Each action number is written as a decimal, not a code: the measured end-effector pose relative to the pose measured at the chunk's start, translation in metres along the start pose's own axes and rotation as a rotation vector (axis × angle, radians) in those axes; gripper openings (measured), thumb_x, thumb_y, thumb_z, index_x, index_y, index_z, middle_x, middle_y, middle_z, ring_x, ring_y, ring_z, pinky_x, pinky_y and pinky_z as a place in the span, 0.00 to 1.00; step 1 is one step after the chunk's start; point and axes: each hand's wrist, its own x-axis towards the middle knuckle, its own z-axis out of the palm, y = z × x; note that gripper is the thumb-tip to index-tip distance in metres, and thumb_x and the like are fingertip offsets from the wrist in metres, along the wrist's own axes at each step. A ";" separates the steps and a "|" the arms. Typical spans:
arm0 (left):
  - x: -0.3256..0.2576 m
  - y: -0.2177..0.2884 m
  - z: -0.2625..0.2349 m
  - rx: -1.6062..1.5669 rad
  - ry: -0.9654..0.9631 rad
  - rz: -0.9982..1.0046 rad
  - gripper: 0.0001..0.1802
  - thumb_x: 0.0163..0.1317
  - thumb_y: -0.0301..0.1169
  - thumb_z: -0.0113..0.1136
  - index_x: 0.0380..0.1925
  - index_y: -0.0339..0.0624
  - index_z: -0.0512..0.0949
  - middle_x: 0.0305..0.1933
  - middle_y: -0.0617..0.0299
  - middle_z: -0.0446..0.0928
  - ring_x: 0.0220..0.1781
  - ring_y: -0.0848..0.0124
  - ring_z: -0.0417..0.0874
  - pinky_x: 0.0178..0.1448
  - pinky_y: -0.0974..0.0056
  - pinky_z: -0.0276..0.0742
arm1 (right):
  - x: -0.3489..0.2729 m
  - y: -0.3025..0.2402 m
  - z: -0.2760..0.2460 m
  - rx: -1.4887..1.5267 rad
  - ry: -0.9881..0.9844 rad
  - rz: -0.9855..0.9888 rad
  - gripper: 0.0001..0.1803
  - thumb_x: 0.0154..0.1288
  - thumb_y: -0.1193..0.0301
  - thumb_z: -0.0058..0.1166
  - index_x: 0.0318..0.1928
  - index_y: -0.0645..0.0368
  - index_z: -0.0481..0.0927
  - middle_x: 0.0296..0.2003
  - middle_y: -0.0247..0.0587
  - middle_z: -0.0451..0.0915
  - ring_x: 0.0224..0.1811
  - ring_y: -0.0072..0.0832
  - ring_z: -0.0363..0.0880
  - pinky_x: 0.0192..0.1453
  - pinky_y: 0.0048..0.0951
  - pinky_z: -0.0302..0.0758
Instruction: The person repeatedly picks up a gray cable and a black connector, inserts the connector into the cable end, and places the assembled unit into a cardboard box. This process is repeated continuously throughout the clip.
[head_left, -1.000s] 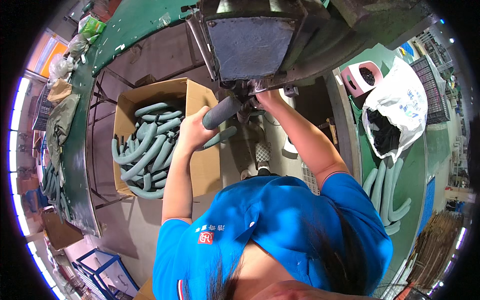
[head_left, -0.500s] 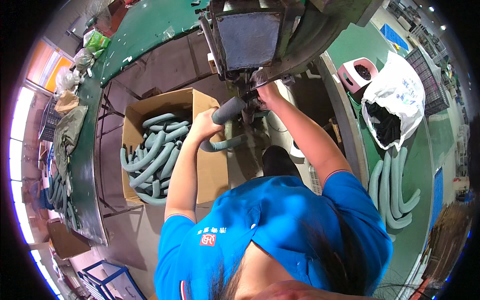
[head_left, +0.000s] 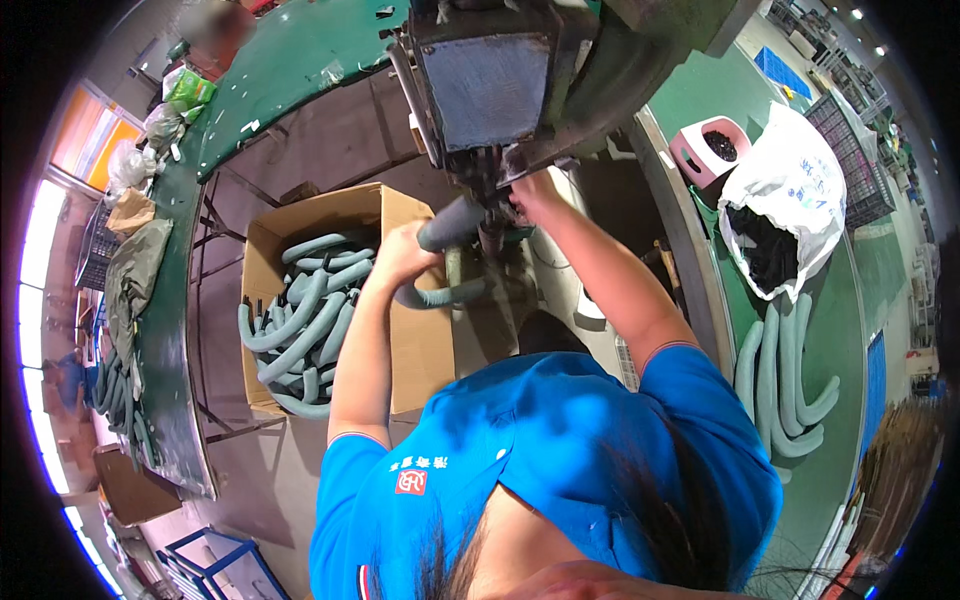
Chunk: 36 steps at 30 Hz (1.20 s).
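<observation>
A cardboard box (head_left: 420, 345) of grey-green tubes (head_left: 303, 345) stands at left; beside it the left hand (head_left: 405, 257), forearm (head_left: 358, 365) stretched forward, is wrapped around a curved tube (head_left: 450, 226) whose far end is just under the machine (head_left: 487, 90); the right forearm (head_left: 625, 280) slants up and inward, the right hand (head_left: 537, 197) close against the machine, fingers partly hidden, so its grip I cannot tell

The tube (head_left: 452, 222) is looking matt, the twelve-o'clock machine (head_left: 487, 92) is showing scuffed metal, the two-o'clock bag (head_left: 796, 172) glossy plastic.
</observation>
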 end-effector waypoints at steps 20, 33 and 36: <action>-0.151 -0.033 -0.001 -0.236 0.121 -0.222 0.18 0.35 0.29 0.60 0.31 0.34 0.73 0.23 0.54 0.72 0.26 0.67 0.72 0.37 0.65 0.72 | -0.062 -0.001 -0.014 -0.144 -0.094 -0.607 0.09 0.63 0.72 0.56 0.41 0.62 0.83 0.30 0.40 0.84 0.27 0.19 0.81 0.32 0.21 0.77; -0.123 0.018 0.010 -0.223 0.104 -0.190 0.18 0.37 0.28 0.60 0.34 0.37 0.75 0.25 0.48 0.75 0.28 0.57 0.78 0.37 0.61 0.74 | -0.046 -0.010 -0.025 0.586 -0.576 0.265 0.13 0.65 0.61 0.52 0.38 0.57 0.72 0.16 0.29 0.67 0.13 0.15 0.60 0.15 0.18 0.56; -0.122 0.032 0.004 -0.196 0.099 -0.138 0.18 0.37 0.26 0.62 0.33 0.38 0.75 0.25 0.48 0.75 0.29 0.55 0.79 0.38 0.60 0.74 | -0.059 -0.010 -0.042 0.361 -0.317 0.101 0.18 0.68 0.52 0.47 0.41 0.54 0.71 0.19 0.24 0.61 0.16 0.13 0.55 0.18 0.18 0.52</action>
